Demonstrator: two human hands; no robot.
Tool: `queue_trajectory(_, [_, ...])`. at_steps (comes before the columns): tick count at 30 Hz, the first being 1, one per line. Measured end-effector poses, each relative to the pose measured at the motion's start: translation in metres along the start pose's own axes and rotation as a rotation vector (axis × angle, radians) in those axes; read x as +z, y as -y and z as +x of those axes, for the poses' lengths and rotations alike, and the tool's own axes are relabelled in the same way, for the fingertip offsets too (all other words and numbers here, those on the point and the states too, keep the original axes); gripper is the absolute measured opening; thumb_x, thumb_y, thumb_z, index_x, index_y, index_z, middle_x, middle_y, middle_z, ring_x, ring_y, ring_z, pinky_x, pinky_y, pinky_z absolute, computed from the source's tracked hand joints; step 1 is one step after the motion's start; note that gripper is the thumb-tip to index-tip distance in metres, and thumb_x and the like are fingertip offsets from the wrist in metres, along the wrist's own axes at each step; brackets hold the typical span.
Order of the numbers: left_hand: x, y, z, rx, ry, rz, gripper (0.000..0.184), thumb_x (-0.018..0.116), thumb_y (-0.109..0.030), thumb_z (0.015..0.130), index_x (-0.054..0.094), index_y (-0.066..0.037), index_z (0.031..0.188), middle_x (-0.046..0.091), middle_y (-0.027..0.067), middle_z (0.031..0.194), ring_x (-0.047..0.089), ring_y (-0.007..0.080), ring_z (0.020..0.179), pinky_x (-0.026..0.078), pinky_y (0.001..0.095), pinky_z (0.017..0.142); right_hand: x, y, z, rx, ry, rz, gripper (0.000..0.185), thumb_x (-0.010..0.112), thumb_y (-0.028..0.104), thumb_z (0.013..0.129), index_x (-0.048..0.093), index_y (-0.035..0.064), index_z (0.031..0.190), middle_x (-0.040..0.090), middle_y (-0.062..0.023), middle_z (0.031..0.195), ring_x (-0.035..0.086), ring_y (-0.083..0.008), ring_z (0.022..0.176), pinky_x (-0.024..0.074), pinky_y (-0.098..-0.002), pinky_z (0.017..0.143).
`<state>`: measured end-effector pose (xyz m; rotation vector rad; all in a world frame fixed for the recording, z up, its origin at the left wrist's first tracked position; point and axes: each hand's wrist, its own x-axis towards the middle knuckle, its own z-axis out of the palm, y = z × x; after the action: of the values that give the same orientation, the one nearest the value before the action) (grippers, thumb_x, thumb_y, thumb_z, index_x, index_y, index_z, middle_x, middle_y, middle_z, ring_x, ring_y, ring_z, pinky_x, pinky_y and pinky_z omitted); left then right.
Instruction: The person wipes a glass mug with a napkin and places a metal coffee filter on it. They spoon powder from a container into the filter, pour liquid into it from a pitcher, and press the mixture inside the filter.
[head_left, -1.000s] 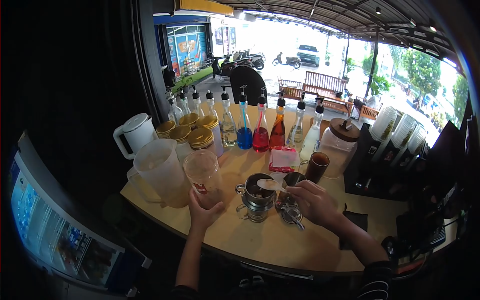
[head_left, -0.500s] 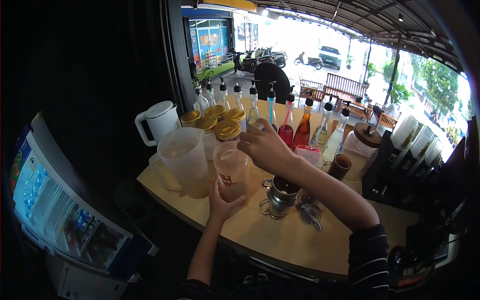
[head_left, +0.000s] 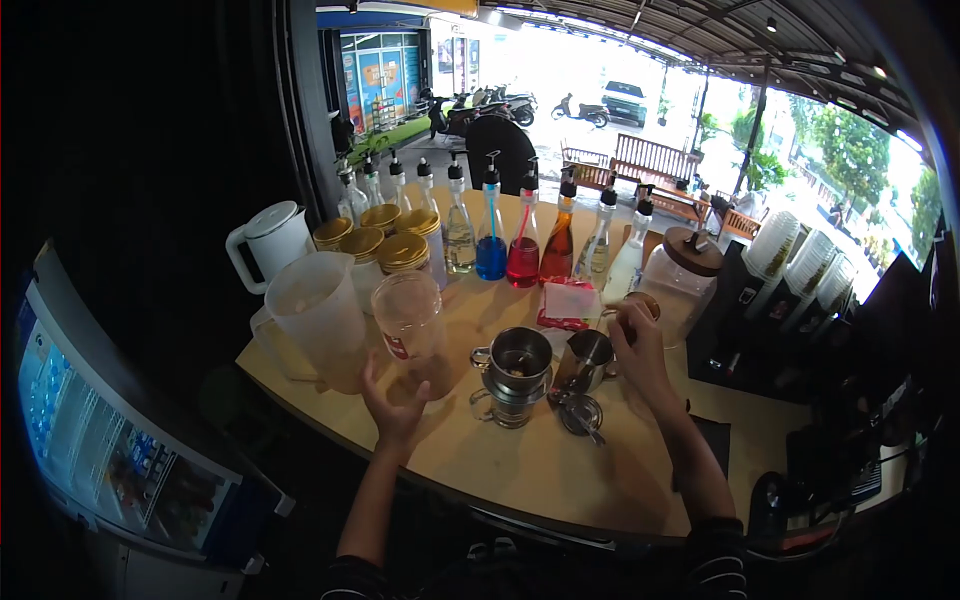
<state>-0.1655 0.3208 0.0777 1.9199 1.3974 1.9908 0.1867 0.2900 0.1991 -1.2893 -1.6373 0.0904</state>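
Note:
My left hand (head_left: 397, 410) cups the lower part of a clear plastic jar (head_left: 408, 318) with a red label, thumb in front and index finger at its left side. My right hand (head_left: 640, 350) is over at the right, fingers bent together in front of a brown cup (head_left: 646, 302); whether they hold anything is hidden. Just left of it stands a small metal pitcher (head_left: 588, 352). Between my hands, a metal drip filter (head_left: 518, 362) sits on a glass mug (head_left: 505, 410). A round metal lid (head_left: 580, 414) and a spoon lie beside it.
A frosted pitcher (head_left: 318, 315) and white kettle (head_left: 275, 240) stand at left, near gold-lidded jars (head_left: 403, 252). Pump bottles (head_left: 490, 255) line the back edge. At right are a wooden-lidded jar (head_left: 682, 285) and stacked cups (head_left: 773, 243). A red packet (head_left: 565, 322) lies mid-table.
My right hand has moved from above the plastic jar to the right, beside the brown cup. The metal pitcher has come into sight. My left hand stays at the jar while the view shifts.

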Motion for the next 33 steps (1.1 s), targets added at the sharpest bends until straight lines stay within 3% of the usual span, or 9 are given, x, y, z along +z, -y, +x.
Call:
queue_trajectory(4, [0.008, -0.045, 0.002, 0.194, 0.07, -0.154, 0.07, 0.077, -0.021, 0.07, 0.041, 0.0, 0.126, 0.046, 0.016, 0.121, 0.047, 0.0312, 0.113, 0.037, 0.0418, 0.098, -0.003, -0.052, -0.051, 0.236, 0.073, -0.054, 0.022, 0.057, 0.011, 0.09, 0.058, -0.0015, 0.108, 0.062, -0.0127, 0.087, 0.063, -0.0231, 0.082, 0.0486, -0.0307, 0.076])
queue_trajectory(5, [0.011, -0.058, 0.008, 0.182, 0.162, -0.181, 0.072, 0.079, -0.023, 0.069, 0.042, -0.002, 0.127, 0.048, 0.0149, 0.119, 0.049, 0.0281, 0.111, 0.039, 0.0398, 0.094, -0.001, -0.059, -0.057, 0.243, 0.075, -0.053, 0.022, 0.057, 0.011, 0.09, 0.058, -0.0015, 0.108, 0.062, -0.0127, 0.087, 0.063, -0.0231, 0.082, 0.0486, -0.0307, 0.076])
queue_trajectory(7, [0.025, -0.082, 0.02, 0.125, 0.25, -0.272, 0.078, 0.081, -0.025, 0.067, 0.04, -0.002, 0.13, 0.048, 0.0147, 0.121, 0.048, 0.0273, 0.113, 0.039, 0.0399, 0.096, 0.002, -0.069, -0.065, 0.46, 0.142, 0.124, 0.022, 0.053, 0.02, 0.094, 0.057, 0.0001, 0.104, 0.065, -0.0098, 0.094, 0.06, -0.0117, 0.089, 0.0465, -0.0282, 0.078])
queue_trajectory(10, [0.047, -0.092, 0.031, 0.027, 0.418, -0.483, 0.091, 0.086, -0.027, 0.062, 0.038, -0.004, 0.135, 0.046, 0.0143, 0.126, 0.046, 0.0257, 0.119, 0.039, 0.04, 0.099, 0.005, -0.072, -0.067, 0.504, 0.191, 0.24, 0.019, 0.053, 0.022, 0.096, 0.056, 0.0031, 0.095, 0.064, -0.0052, 0.09, 0.059, -0.0108, 0.089, 0.0461, -0.028, 0.08])
queue_trajectory(11, [0.051, -0.09, 0.033, -0.018, 0.503, -0.602, 0.098, 0.088, -0.027, 0.058, 0.036, -0.005, 0.137, 0.045, 0.0142, 0.13, 0.045, 0.0249, 0.122, 0.038, 0.04, 0.102, 0.009, -0.074, -0.069, 0.506, 0.19, 0.245, 0.019, 0.053, 0.022, 0.096, 0.056, 0.0031, 0.095, 0.064, -0.0052, 0.09, 0.059, -0.0108, 0.089, 0.0461, -0.028, 0.08])
queue_trajectory(13, [0.055, -0.084, 0.034, -0.129, 0.6, -0.647, 0.101, 0.09, -0.025, 0.056, 0.035, -0.006, 0.139, 0.044, 0.0143, 0.133, 0.043, 0.0249, 0.124, 0.036, 0.0399, 0.104, 0.018, -0.079, -0.072, 0.492, 0.108, 0.605, 0.013, 0.057, 0.016, 0.094, 0.053, 0.005, 0.09, 0.058, 0.001, 0.083, 0.054, -0.0042, 0.077, 0.0446, -0.0223, 0.068])
queue_trajectory(16, [0.056, -0.081, 0.034, -0.24, 0.709, -0.639, 0.104, 0.092, -0.022, 0.053, 0.035, -0.007, 0.139, 0.044, 0.0134, 0.135, 0.043, 0.0241, 0.125, 0.035, 0.039, 0.106, 0.025, -0.084, -0.07, 0.389, 0.06, 0.73, 0.011, 0.056, 0.014, 0.095, 0.051, 0.0062, 0.089, 0.056, 0.003, 0.082, 0.052, -0.0036, 0.076, 0.0413, -0.0199, 0.067])
queue_trajectory(26, [0.059, -0.078, 0.024, -0.284, 0.713, -0.621, 0.078, 0.089, -0.019, 0.058, 0.05, -0.007, 0.124, 0.059, 0.0077, 0.118, 0.054, 0.0185, 0.115, 0.039, 0.0356, 0.102, -0.005, -0.032, -0.025, 0.306, 0.064, 0.789, 0.012, 0.058, 0.012, 0.094, 0.05, 0.0074, 0.086, 0.053, 0.0046, 0.078, 0.049, -0.0015, 0.072, 0.0401, -0.0194, 0.065])
queue_trajectory(33, [0.059, -0.077, 0.022, -0.302, 0.709, -0.583, 0.076, 0.089, -0.021, 0.059, 0.05, -0.006, 0.123, 0.06, 0.0079, 0.117, 0.055, 0.019, 0.114, 0.041, 0.036, 0.101, -0.027, 0.038, 0.018, 0.27, 0.171, 0.806, 0.011, 0.062, 0.006, 0.089, 0.051, 0.0041, 0.088, 0.052, 0.0032, 0.077, 0.05, -0.0003, 0.067, 0.0414, -0.0183, 0.058])
